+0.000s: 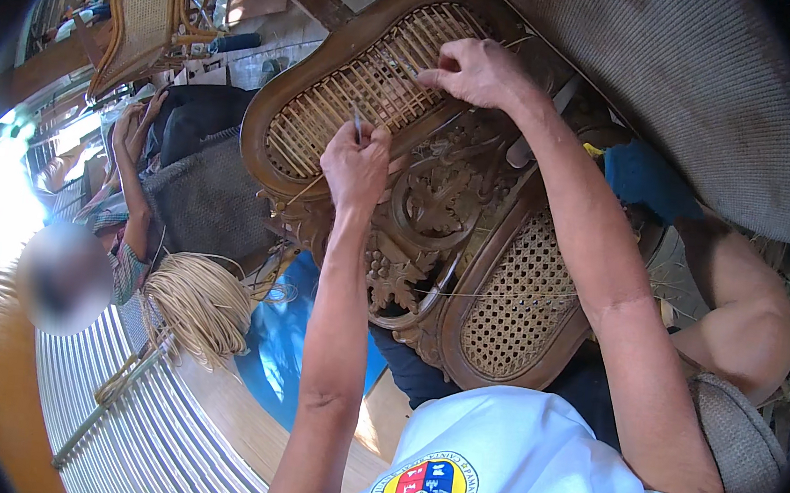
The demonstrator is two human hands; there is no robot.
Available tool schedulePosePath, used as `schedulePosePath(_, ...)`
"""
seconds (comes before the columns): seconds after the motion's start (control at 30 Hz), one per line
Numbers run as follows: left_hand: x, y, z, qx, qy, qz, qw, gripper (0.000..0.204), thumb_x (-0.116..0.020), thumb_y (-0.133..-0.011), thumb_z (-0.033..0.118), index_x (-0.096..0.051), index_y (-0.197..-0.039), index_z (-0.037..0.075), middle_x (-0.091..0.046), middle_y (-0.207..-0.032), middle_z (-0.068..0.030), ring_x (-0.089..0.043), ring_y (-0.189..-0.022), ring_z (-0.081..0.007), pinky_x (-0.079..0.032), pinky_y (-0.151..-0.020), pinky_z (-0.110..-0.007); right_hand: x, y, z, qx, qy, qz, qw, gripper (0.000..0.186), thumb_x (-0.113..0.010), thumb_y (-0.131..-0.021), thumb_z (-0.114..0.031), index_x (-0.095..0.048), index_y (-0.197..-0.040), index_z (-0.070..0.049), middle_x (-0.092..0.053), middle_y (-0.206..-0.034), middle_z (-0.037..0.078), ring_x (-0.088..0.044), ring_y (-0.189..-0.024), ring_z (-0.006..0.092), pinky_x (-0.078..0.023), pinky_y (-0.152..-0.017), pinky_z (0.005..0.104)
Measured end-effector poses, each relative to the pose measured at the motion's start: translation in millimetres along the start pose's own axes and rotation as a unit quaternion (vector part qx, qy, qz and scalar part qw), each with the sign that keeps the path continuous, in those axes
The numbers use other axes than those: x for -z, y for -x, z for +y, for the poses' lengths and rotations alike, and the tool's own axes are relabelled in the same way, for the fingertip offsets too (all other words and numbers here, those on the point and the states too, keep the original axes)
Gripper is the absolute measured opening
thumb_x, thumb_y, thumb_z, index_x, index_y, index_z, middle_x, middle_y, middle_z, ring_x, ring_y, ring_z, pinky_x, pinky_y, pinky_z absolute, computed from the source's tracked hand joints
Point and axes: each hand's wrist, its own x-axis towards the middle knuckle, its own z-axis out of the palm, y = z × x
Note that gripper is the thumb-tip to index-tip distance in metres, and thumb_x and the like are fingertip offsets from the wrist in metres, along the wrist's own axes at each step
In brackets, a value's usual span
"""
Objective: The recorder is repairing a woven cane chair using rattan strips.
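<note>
A carved dark-wood chair frame [259, 131] lies in front of me, with an oval panel of half-woven cane strips [316, 132] at its far end. Over the panel's near edge, my left hand [357, 166] is closed around a thin pointed metal tool [357, 123], its tip raised over the strips. Farther right, my right hand [483, 74] is pinched at the panel's upper right. A thin strand shows by its knuckles, but what lies between the fingertips is too small to make out. Nearer me is a finished cane-mesh panel [517, 304] in the same frame.
A coil of pale cane [197, 304] lies at left beside a blue surface [279, 340]. Another person's hand [128, 134] is at far left, near a cane-backed chair [142, 18]. A grey woven surface [673, 74] rises at upper right. Ribbed metal sheeting [118, 410] is at lower left.
</note>
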Motion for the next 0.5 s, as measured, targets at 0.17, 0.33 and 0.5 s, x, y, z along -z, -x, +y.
schedulePosePath(0.17, 2, 4, -2, 0.007, 0.122, 0.013, 0.992, 0.012, -0.065, -0.086, 0.015, -0.065, -0.085, 0.003, -0.059, -0.072, 0.0017, -0.049, -0.067, -0.0055, -0.043, -0.062, -0.025, -9, 11, -10, 0.033, 0.128, 0.03, 0.991, 0.031, -0.077, -0.081, -0.039, -0.072, -0.093, -0.01, -0.073, -0.093, 0.011, -0.07, -0.091, 0.0286, -0.052, -0.085, 0.0435)
schedulePosePath(0.33, -6, -1, 11, -0.003, 0.106, 0.079, 0.991, 0.014, -0.064, -0.085, 0.014, -0.065, -0.085, 0.0, -0.061, -0.072, -0.0028, -0.052, -0.066, -0.0087, -0.045, -0.063, -0.027, -13, 12, 10, 0.209, 0.214, 0.171, 0.939, 0.012, -0.071, -0.085, -0.024, -0.073, -0.09, -0.014, -0.071, -0.091, 0.007, -0.068, -0.091, 0.0257, -0.05, -0.086, 0.0449)
schedulePosePath(0.5, 1, 17, 7, 0.037, 0.087, 0.099, 0.991, 0.014, -0.065, -0.083, 0.013, -0.064, -0.083, -0.001, -0.062, -0.07, -0.0049, -0.054, -0.066, -0.0105, -0.047, -0.064, -0.028, -10, 5, 25, 0.232, -0.008, 0.08, 0.969, 0.012, -0.072, -0.084, -0.012, -0.074, -0.096, -0.01, -0.069, -0.092, 0.005, -0.066, -0.091, 0.0258, -0.053, -0.083, 0.0398)
